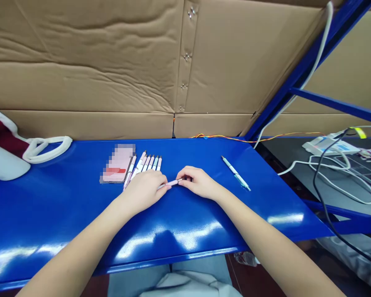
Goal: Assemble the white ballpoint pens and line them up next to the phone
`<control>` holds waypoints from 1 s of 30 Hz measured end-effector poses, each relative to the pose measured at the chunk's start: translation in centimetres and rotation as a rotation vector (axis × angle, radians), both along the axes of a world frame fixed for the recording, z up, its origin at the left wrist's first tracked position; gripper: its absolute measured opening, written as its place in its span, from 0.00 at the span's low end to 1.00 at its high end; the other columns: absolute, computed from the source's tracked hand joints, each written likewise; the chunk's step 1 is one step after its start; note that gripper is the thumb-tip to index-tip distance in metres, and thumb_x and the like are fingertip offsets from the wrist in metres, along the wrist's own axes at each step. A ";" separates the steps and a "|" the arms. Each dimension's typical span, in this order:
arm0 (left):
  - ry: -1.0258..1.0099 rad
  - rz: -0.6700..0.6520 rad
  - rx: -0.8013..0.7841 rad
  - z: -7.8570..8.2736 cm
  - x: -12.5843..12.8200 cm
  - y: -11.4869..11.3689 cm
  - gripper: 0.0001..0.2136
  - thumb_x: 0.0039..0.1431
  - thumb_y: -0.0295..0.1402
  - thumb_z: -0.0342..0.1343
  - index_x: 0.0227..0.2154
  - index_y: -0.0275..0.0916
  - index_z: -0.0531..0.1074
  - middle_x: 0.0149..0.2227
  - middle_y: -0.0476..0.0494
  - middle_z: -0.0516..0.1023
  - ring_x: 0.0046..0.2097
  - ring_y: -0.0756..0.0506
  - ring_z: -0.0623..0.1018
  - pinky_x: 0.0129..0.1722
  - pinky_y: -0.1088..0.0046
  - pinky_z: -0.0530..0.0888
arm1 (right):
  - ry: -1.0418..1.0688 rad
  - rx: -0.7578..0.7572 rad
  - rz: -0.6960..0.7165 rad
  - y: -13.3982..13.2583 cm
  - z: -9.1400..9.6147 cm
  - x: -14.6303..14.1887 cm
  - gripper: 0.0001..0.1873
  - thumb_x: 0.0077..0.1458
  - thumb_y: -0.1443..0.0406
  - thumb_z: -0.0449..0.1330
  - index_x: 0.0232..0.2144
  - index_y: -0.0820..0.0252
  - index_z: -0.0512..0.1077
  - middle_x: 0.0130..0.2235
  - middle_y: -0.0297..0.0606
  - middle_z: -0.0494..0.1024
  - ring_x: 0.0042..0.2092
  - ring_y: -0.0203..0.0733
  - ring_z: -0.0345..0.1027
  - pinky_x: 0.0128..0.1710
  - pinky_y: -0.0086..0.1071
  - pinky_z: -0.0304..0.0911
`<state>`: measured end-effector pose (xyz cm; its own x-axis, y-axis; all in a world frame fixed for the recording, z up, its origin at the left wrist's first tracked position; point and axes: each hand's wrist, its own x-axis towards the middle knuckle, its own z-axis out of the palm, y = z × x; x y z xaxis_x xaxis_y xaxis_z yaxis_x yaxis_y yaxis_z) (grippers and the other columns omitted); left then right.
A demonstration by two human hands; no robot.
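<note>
My left hand (146,189) is closed round the barrel of a pale pink and white pen (172,182), held low over the blue tabletop. The fingertips of my right hand (198,181) pinch the pen's thin dark tip end; whether a separate small part is in them is hidden. Just beyond my left hand lies a row of several pens (149,162) in pale pink, white and light blue, side by side, their lower ends covered by that hand. Off to the right of my right hand, a single light green and white pen (235,173) lies slanted on the table.
A pink flat item (119,163), partly blurred out, lies left of the pens. White straps (48,148) and a white rounded object (4,163) sit at the far left. Cardboard (111,62) walls the back. Cables (343,165) and a blue frame post (309,62) stand at right.
</note>
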<state>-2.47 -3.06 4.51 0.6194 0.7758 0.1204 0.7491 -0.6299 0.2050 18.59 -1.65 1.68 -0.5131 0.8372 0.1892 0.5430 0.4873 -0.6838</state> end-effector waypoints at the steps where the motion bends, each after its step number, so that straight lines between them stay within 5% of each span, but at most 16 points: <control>1: 0.020 0.009 -0.045 0.0 0.2 -0.3 0.12 0.61 0.39 0.48 0.30 0.41 0.73 0.31 0.46 0.75 0.34 0.45 0.74 0.34 0.70 0.69 | -0.048 0.053 0.025 0.0 0.0 0.1 0.04 0.54 0.68 0.58 0.33 0.59 0.72 0.35 0.36 0.73 0.37 0.37 0.65 0.39 0.31 0.60; 10: 0.085 0.071 0.056 -1.7 -0.4 1.2 0.11 0.60 0.41 0.50 0.34 0.41 0.72 0.36 0.44 0.74 0.39 0.43 0.74 0.35 0.69 0.69 | -0.346 0.249 -0.116 0.2 -0.7 0.2 0.10 0.57 0.65 0.55 0.39 0.56 0.75 0.37 0.40 0.71 0.40 0.41 0.63 0.42 0.34 0.61; 19: 0.021 0.067 0.050 -1.7 -0.8 1.5 0.12 0.59 0.42 0.50 0.37 0.41 0.72 0.39 0.43 0.74 0.42 0.42 0.74 0.39 0.66 0.70 | -0.322 0.241 -0.172 0.9 -1.2 1.3 0.09 0.56 0.67 0.56 0.38 0.58 0.74 0.38 0.40 0.72 0.42 0.41 0.65 0.43 0.34 0.61; 30: 0.054 -0.013 0.131 -2.6 1.6 1.5 0.11 0.62 0.36 0.47 0.40 0.41 0.72 0.34 0.45 0.72 0.39 0.44 0.72 0.36 0.69 0.68 | -0.344 0.255 -0.120 0.2 -1.1 -0.8 0.07 0.57 0.67 0.55 0.35 0.59 0.73 0.36 0.38 0.72 0.40 0.39 0.64 0.40 0.31 0.59</control>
<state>-0.90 -1.58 1.96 0.6375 0.7476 0.1861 0.7486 -0.6582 0.0800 17.77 -1.41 0.61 -0.4844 0.8434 0.2324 0.7810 0.5366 -0.3196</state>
